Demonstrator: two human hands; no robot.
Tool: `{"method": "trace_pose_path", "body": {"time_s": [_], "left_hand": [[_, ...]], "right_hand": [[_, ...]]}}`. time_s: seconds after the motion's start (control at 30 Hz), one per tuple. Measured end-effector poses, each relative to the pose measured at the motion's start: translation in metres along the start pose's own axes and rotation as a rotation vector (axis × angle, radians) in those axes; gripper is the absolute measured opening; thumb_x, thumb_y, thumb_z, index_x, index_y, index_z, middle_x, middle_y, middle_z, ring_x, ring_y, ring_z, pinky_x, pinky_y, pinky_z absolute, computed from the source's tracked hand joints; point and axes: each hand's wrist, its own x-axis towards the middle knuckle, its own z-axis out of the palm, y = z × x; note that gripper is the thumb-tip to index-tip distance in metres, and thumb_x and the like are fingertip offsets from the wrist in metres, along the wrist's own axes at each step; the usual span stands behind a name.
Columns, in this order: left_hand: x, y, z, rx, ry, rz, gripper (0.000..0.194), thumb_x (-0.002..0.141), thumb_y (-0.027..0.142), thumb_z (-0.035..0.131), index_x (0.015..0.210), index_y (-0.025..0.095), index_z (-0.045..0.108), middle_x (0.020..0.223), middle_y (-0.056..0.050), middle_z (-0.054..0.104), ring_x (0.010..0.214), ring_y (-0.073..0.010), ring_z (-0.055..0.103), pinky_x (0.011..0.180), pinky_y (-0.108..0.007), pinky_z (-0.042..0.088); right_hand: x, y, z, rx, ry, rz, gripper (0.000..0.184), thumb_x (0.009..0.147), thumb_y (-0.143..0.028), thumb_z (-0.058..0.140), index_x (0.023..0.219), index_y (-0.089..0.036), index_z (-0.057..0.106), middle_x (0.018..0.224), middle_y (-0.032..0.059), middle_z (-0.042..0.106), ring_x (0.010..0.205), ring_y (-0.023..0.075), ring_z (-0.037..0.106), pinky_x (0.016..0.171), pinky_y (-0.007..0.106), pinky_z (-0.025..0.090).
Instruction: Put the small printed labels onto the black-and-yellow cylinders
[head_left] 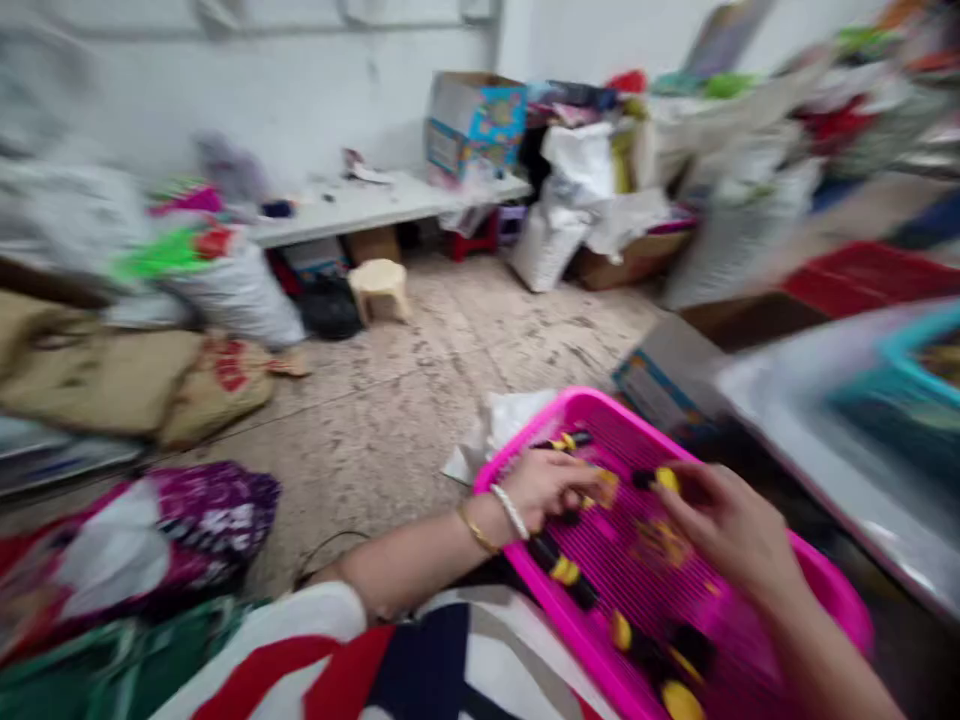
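Lying well to the left of the fingers of the left hand (536, 492) are a green bag (112, 665), a purple bag (217, 515) and, farther beyond them, a brown sack (97, 375). A white sack (244, 290) stands beyond and left of these fingers, with a cream stool (379, 280) and a low white table (382, 205) to its right.

The left hand, a white bracelet and a gold bangle at its wrist, reaches over the pink basket (844, 600). Its fingers are drawn in close together with a yellowish piece (607, 488) at their tips; blur leaves it unclear whether they grip it. Just beyond those fingers lies a black-and-yellow rod (566, 441), and nearer the body, below the wrist, lies another rod (566, 572), both inside the basket.

Between the two hands' fingers and a little nearer the body, orange scraps (661, 543) lie on the basket floor. The right hand (739, 525) has its thumb and forefinger nearly closed, pinching a short black-and-yellow part (664, 480) that juts leftward from the tips. More black-and-yellow rods (637, 640) lie below these fingers. Beyond them stands an open carton (664, 375); to the right are a red crate (870, 275) and a turquoise basin (892, 400).
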Motion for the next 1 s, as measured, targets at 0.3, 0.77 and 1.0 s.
{"method": "trace_pose_path", "body": {"time_s": [0.3,0.77,1.0], "left_hand": [[-0.004,-0.005,0.005,-0.209,-0.064,-0.102,0.013,0.076,0.018,0.071,0.082,0.009,0.063,0.078,-0.008,0.067,0.042,-0.0009,0.041,0.035,-0.013,0.015],[-0.002,-0.01,0.005,-0.405,-0.108,-0.214,0.007,0.084,0.011,0.06,0.079,0.007,0.064,0.071,-0.003,0.06,0.041,0.0,0.04,0.032,-0.009,0.02],[0.0,-0.016,0.003,-0.385,-0.137,-0.209,0.009,0.085,0.014,0.061,0.082,0.008,0.067,0.077,-0.007,0.065,0.043,-0.0001,0.042,0.033,-0.009,0.021]], "right_hand": [[-0.051,-0.031,0.003,0.7,-0.113,0.158,0.024,0.079,-0.04,0.07,0.095,-0.023,0.07,0.093,0.0037,0.07,0.086,0.0194,0.065,0.081,0.032,0.052],[-0.075,-0.046,0.026,0.488,0.007,0.035,0.02,0.08,-0.031,0.071,0.092,-0.021,0.058,0.107,0.0086,0.07,0.093,0.0202,0.067,0.08,0.033,0.054],[-0.082,-0.043,0.027,0.426,0.108,0.007,0.022,0.082,-0.031,0.069,0.098,-0.022,0.058,0.109,0.0086,0.07,0.096,0.0217,0.067,0.084,0.036,0.054]]}}
